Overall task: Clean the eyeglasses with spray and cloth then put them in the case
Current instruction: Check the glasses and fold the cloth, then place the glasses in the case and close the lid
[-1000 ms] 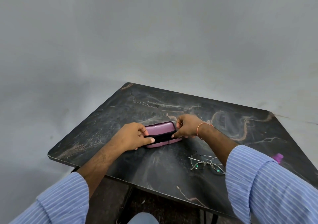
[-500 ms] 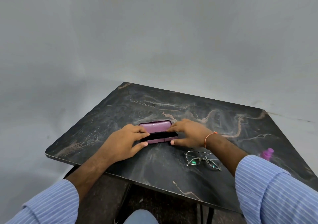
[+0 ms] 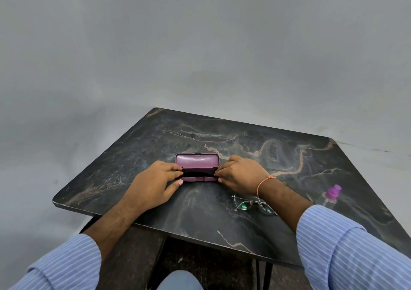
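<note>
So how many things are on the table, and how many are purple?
Purple glasses case, lid up, held at its ends by the left hand and right hand: 1
Eyeglasses: 1
Spray bottle with a purple cap: 1
Total on the table: 3
With purple on them: 2

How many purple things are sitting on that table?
2. The purple glasses case lies open mid-table between the left hand and right hand. The spray bottle with the purple cap lies near the right edge. Nothing seems hidden.
</note>
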The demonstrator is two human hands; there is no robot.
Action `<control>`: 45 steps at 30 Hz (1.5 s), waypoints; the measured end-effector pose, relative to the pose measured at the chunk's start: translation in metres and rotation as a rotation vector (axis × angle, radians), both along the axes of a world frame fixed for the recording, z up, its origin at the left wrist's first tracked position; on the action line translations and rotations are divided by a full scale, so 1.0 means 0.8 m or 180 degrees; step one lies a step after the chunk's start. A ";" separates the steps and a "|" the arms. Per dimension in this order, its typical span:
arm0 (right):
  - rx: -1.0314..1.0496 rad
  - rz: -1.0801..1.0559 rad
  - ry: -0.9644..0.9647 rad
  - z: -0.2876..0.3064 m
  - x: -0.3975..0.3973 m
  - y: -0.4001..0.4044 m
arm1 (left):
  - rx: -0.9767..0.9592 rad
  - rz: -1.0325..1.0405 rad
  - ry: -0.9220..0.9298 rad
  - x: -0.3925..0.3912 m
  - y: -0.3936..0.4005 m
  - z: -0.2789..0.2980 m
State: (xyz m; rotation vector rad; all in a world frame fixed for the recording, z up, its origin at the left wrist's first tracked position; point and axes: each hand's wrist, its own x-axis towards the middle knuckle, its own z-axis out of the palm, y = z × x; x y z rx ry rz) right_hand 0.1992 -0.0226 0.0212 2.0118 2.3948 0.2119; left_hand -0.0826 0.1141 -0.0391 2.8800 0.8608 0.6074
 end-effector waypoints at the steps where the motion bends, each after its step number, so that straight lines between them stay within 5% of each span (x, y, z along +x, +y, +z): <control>1: -0.0049 -0.0027 0.0034 -0.001 -0.001 -0.002 | -0.0030 0.0028 -0.0053 0.001 -0.002 -0.002; 22: -0.0809 -0.1025 0.0935 0.031 0.054 -0.117 | -0.1103 0.0464 -0.0600 0.027 -0.004 -0.007; 45: -0.0474 -0.0923 0.3118 0.017 0.071 -0.122 | -0.2003 0.0308 -0.1019 0.032 -0.023 -0.010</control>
